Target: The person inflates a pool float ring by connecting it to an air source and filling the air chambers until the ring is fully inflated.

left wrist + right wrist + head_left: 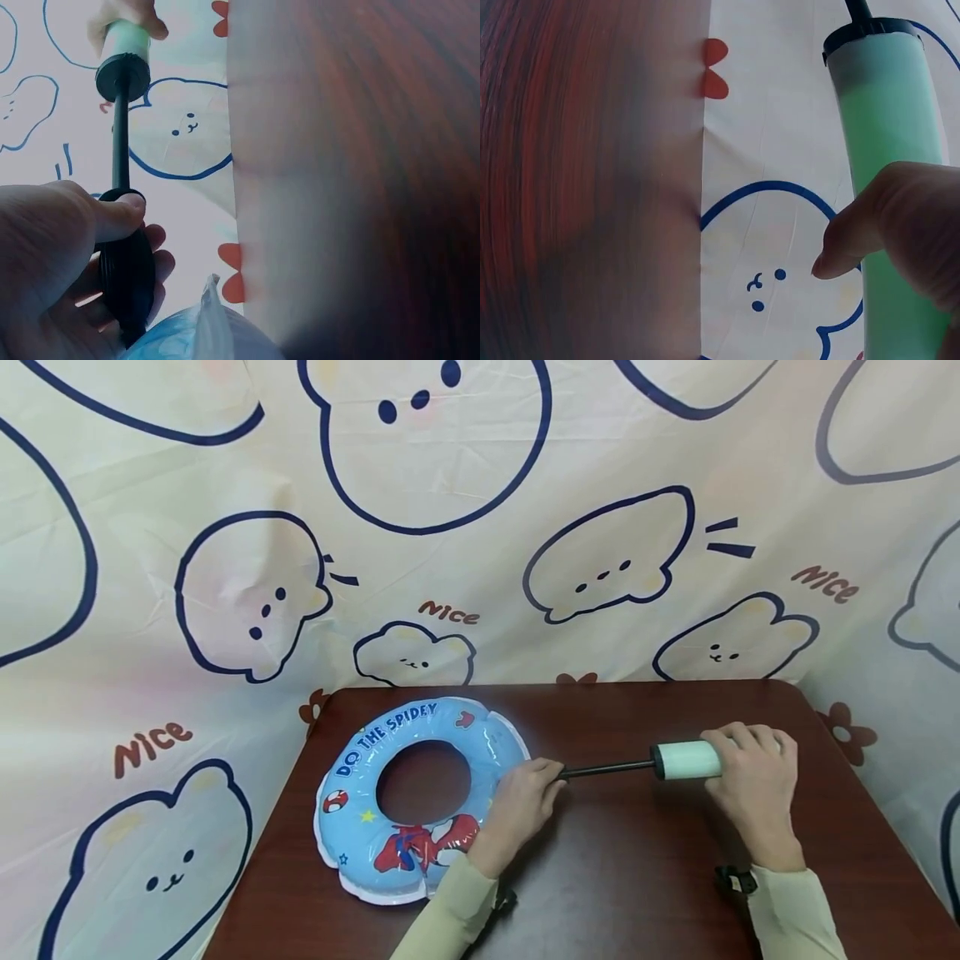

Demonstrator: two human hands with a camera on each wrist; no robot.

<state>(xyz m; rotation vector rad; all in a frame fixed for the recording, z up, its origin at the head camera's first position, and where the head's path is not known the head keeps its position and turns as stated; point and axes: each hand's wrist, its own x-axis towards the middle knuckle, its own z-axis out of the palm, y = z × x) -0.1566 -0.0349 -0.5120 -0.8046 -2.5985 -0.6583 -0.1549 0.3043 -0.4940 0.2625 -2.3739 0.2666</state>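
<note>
Left hand [522, 802] grips black pump handle [126, 289] just right of swim ring [416, 797]; right hand [753, 772] wraps green pump barrel [687, 760], rod extended, on surface [637, 877].

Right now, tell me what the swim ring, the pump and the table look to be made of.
Swim ring: soft glossy vinyl, probably; shiny wrinkles and welded seams. Pump: pale green barrel, matte black cap and rod, apparently plastic; the rod may be metal. Table: dark reddish wood-grain top with sheen, wood or laminate.
</note>
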